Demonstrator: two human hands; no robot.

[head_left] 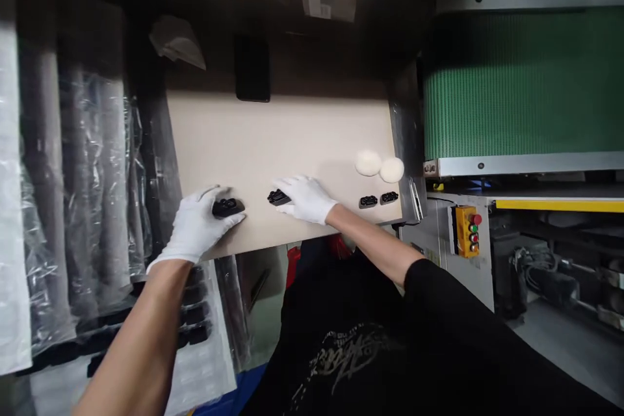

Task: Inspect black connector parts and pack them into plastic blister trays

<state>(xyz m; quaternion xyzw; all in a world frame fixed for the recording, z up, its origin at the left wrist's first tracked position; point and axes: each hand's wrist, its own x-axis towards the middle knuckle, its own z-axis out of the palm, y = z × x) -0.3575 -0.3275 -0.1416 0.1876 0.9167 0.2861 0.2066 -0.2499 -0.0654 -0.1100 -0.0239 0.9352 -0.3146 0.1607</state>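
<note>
My left hand (pixel 194 224), in a white glove, has its thumb and fingers around a black part (pixel 227 207) near the table's front left. Also gloved in white, my right hand (pixel 306 199) grips a second black part (pixel 277 197) at the middle of the front area. Two more black parts, one (pixel 368 201) beside the other (pixel 389 197), lie at the right end of the pale tabletop (pixel 273 133). Just behind them are two round white pads, a left one (pixel 368 163) and a right one (pixel 391 170).
A dark flat object (pixel 252 69) and a crumpled white item (pixel 177 41) lie at the back. Plastic-wrapped sheets (pixel 92 175) stand at the left, above trays (pixel 199 351) of black parts. At right are a green conveyor (pixel 521 84) and a yellow button box (pixel 467 231).
</note>
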